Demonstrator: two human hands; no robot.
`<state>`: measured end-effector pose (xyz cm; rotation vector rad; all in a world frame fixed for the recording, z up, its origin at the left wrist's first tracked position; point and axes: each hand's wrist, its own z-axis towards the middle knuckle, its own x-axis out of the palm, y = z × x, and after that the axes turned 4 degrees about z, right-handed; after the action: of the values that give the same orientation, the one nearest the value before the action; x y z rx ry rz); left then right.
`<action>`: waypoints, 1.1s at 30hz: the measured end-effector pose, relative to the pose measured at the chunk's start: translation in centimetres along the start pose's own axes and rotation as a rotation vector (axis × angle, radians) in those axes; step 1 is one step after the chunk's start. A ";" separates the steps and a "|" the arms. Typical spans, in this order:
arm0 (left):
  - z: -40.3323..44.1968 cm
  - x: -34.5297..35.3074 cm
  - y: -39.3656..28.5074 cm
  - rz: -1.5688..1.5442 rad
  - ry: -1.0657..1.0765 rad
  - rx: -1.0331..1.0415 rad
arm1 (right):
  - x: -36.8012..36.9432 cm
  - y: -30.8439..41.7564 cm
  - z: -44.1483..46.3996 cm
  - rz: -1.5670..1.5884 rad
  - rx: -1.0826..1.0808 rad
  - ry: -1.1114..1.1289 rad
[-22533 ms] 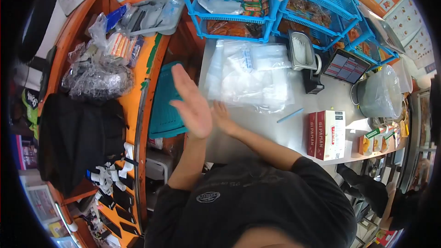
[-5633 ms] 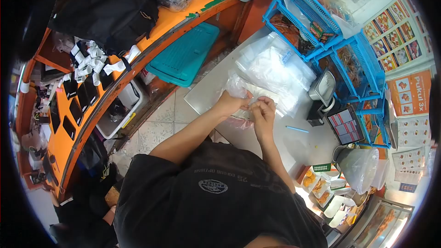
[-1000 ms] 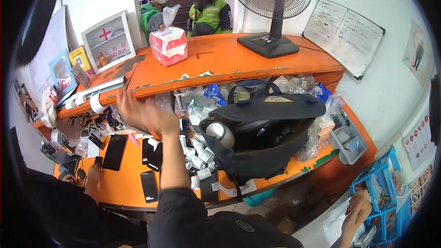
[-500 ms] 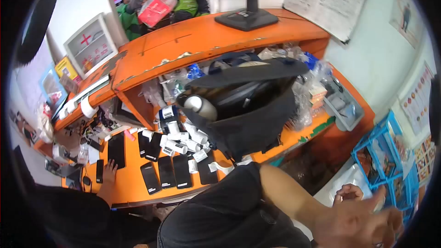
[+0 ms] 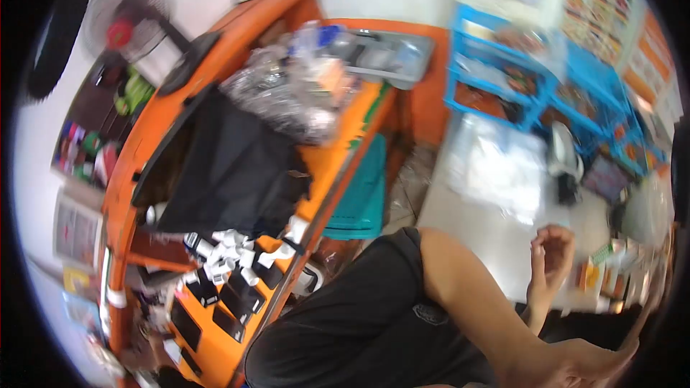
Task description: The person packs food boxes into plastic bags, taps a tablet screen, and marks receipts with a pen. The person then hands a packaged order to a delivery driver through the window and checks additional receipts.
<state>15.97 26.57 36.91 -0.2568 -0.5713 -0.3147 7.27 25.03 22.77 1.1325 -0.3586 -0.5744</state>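
From a black sleeve (image 5: 359, 302) a bare arm crosses to the lower right and ends in my left hand (image 5: 582, 366). One digit of it stretches out to the right; its other fingers are cut off or blurred, and nothing shows in its grasp. Beyond that forearm rises my right hand (image 5: 553, 266), loosely curled with the thumb apart from the fingers and holding nothing visible. Nearest to it is a whitish surface with shiny clear plastic (image 5: 496, 165) on it. Several black phones (image 5: 233, 302) and small white rolls (image 5: 228, 253) lie on the orange counter (image 5: 248, 353).
A big black bag (image 5: 230, 162) stands on the counter beside crumpled clear plastic (image 5: 280, 86). A grey tray (image 5: 420, 65) sits at its far end. Blue plastic racks (image 5: 496, 18) line the right wall. A teal bag (image 5: 359, 194) hangs at the counter's side. A fan (image 5: 133, 18) stands at left.
My view has swung right, so the counter and bag sit further left. My right hand shows more fully. My left hand is lower and more cut off by the frame edge.
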 end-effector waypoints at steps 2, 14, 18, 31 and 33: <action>1.9 -1.3 0.4 -0.033 -0.086 -0.101 | -3.9 0.0 -0.2 -0.038 0.050 -0.058; -0.9 -21.6 -4.6 0.801 -0.350 -0.938 | -25.3 -8.4 -2.2 -0.382 0.088 -0.339; -10.3 -26.1 -8.0 1.637 -0.750 -0.830 | -28.5 -12.5 -4.6 -0.526 0.466 -0.203; -21.4 -27.7 -9.7 1.729 -1.605 -0.714 | -42.6 -22.4 -0.8 -0.775 0.422 -1.101; -21.2 -27.5 -10.9 1.978 -1.557 -0.662 | -43.9 -22.6 0.8 -0.588 0.627 -1.023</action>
<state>0.50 15.71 5.84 -1.5834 -1.3811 1.8489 -33.93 43.81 3.06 1.4789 -1.1577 -1.6483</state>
